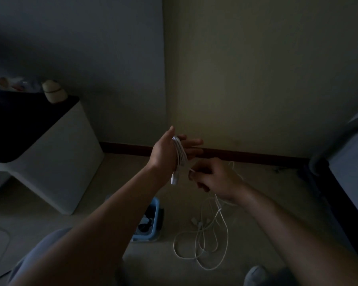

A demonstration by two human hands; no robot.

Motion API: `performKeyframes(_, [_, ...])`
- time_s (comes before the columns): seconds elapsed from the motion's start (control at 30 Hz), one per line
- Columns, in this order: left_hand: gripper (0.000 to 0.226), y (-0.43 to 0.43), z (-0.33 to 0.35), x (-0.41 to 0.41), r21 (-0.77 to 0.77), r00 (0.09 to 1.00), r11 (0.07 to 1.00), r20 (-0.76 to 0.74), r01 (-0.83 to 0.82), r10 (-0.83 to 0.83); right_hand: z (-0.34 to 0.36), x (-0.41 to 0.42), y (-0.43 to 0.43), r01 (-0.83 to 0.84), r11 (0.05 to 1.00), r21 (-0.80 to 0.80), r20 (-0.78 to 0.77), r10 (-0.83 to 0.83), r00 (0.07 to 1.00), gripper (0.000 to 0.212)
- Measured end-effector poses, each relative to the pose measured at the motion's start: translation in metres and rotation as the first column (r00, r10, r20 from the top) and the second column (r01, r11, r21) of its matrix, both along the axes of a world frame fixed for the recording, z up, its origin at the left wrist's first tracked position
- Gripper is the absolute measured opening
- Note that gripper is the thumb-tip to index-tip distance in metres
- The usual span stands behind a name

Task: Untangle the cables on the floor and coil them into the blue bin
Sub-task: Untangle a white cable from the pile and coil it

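A white cable (pixel 203 240) lies in loose loops on the floor at lower centre, with plugs near its upper left. Part of it is wound as a coil (pixel 179 153) around my left hand (pixel 170 150), which is held up with fingers straight; a white plug hangs below the palm. My right hand (pixel 213 175) pinches the cable strand just right of the coil, and the strand trails down to the floor loops. The blue bin (pixel 154 218) stands on the floor below my left forearm, partly hidden, with dark items inside.
A white cabinet (pixel 56 162) with a dark top stands at left, small objects on it. Walls meet in a corner ahead, with a dark baseboard (pixel 246 155). Dark furniture (pixel 343 182) stands at right. My knees show at the bottom. The room is dim.
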State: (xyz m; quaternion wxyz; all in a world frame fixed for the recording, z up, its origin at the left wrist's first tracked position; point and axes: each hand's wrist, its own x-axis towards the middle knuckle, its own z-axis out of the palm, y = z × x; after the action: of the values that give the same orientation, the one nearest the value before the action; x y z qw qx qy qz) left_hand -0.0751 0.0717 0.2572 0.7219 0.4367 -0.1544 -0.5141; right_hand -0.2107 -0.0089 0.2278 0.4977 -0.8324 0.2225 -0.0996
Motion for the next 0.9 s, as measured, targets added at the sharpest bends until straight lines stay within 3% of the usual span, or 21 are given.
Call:
performKeyframes(0.17, [0.055,0.0,0.003,-0.006,0.104,0.985,0.994,0.167,0.016,-0.033,0.012,-0.003,-0.002,0.038,0.968,0.247,0.082,-0.06,0.995,0.036])
performKeyframes(0.27, [0.056,0.0,0.005,-0.007,0.153,0.975,0.988,0.222,-0.011,-0.024,0.019,-0.005,-0.006,0.05,0.949,0.31,0.125,-0.093,0.988,0.042])
performKeyframes(0.33, [0.069,-0.001,0.004,-0.007,0.171,0.976,0.985,0.208,0.02,-0.056,0.024,-0.007,-0.008,0.049,0.944,0.326,0.151,-0.103,0.983,0.039])
performKeyframes(0.43, [0.079,-0.002,0.001,-0.01,0.213,0.952,0.971,0.26,0.109,-0.164,0.029,-0.01,-0.012,0.046,0.946,0.32,0.173,-0.106,0.979,0.031])
performKeyframes(0.6, [0.089,0.002,0.002,-0.02,0.292,0.82,0.9,0.388,0.324,-0.421,0.029,-0.013,-0.023,0.058,0.983,0.177,0.202,-0.094,0.975,0.023])
performKeyframes(0.7, [0.091,0.002,-0.001,-0.02,0.295,0.771,0.878,0.426,0.376,-0.473,0.028,-0.015,-0.032,0.098,0.989,0.11,0.219,-0.12,0.968,0.016])
performKeyframes(0.83, [0.095,0.002,0.0,-0.02,0.306,0.738,0.863,0.449,0.402,-0.503,0.027,-0.018,-0.042,0.144,0.984,0.106,0.285,-0.169,0.944,0.029])
performKeyframes(0.9, [0.092,0.002,0.001,-0.021,0.276,0.741,0.858,0.433,0.433,-0.514,0.025,-0.018,-0.045,0.152,0.983,0.1,0.286,-0.174,0.942,0.025])
